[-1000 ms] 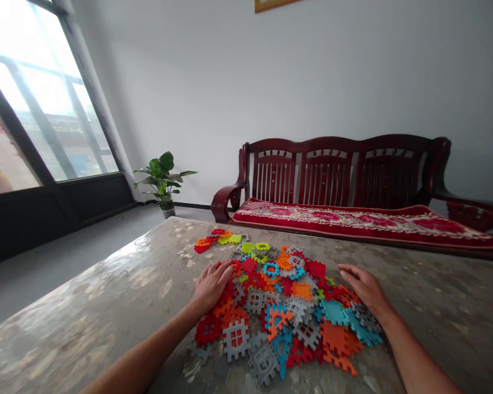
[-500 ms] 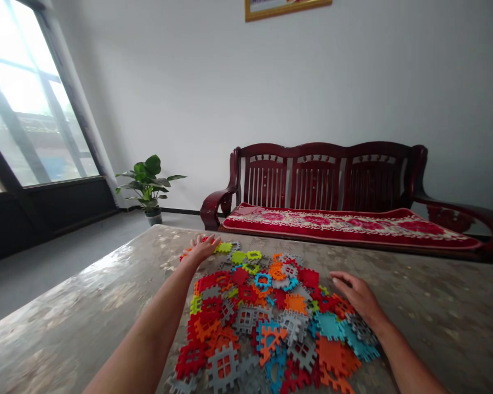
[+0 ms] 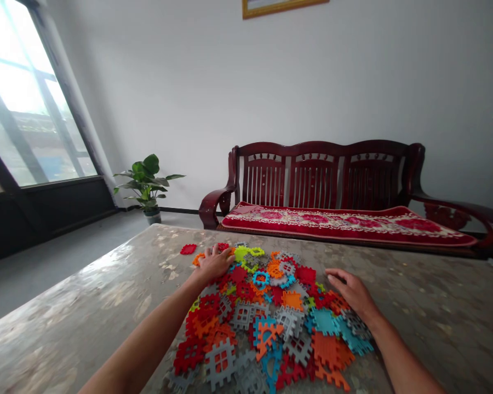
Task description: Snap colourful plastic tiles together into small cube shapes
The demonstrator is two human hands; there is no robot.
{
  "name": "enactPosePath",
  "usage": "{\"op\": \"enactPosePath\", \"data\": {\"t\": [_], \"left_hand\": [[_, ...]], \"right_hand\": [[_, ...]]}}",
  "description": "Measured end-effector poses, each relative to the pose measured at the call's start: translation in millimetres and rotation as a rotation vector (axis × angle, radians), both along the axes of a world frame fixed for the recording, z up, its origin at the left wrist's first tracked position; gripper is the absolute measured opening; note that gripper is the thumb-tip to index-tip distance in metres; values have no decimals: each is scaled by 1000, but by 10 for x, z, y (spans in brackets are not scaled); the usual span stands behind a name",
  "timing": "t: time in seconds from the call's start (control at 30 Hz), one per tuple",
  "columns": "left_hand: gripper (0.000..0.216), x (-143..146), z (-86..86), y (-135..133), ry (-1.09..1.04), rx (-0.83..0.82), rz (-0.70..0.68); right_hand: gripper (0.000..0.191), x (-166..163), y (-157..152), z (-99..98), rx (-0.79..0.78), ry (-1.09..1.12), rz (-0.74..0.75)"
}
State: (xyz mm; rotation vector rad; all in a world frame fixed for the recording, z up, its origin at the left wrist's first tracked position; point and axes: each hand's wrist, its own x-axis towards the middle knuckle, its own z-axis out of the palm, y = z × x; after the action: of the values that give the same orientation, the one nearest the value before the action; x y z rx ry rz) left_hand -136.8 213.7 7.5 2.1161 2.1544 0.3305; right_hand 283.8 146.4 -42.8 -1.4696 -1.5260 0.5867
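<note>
A heap of flat, toothed plastic tiles (image 3: pixel 267 320) in red, orange, grey, blue and lime green lies spread on a mottled table (image 3: pixel 86 317). My left hand (image 3: pixel 214 264) lies palm down on the far left edge of the heap, fingers stretched flat over a few tiles. My right hand (image 3: pixel 351 294) rests on the heap's right edge, fingers extended and slightly curved, holding nothing. A single red tile (image 3: pixel 188 249) sits apart, beyond my left hand.
A dark red wooden bench (image 3: pixel 332 186) with a red floral cushion (image 3: pixel 345 223) stands right behind the table's far edge. A potted plant (image 3: pixel 148 183) is on the floor by a large window (image 3: pixel 20 120) at left. A framed picture (image 3: pixel 281 5) hangs high on the wall.
My left hand reached out to the stray tiles at the far left, then drew back toward the heap, pulling them in; one red tile stayed behind. My right hand barely moved.
</note>
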Motion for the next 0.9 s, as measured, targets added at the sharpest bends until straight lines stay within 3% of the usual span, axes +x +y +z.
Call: {"op": "enactPosePath", "data": {"t": [0.13,0.23,0.33,0.47,0.57,0.67,0.9], "left_hand": [[49,125,19,-220,-15,-37,-34],[42,49,95,-233,-62,-23,-55],[49,-168,226,-90,-76,-1,28],[56,-544,311,177,-56,40,243],[71,-769,219,310,-47,5,382],[74,-867,67,364,-51,-42,431],[54,-621,-103,296,-68,-2,209]], "right_hand": [[39,-3,-14,1,-6,-31,11],[39,4,-12,-8,-7,-44,17],[38,5,-7,-14,1,-37,14],[38,-3,-6,-10,-1,-27,4],[38,4,3,-24,-2,-36,-2],[41,17,22,-52,-2,-63,1],[53,-35,10,-41,-22,-256,20]]}}
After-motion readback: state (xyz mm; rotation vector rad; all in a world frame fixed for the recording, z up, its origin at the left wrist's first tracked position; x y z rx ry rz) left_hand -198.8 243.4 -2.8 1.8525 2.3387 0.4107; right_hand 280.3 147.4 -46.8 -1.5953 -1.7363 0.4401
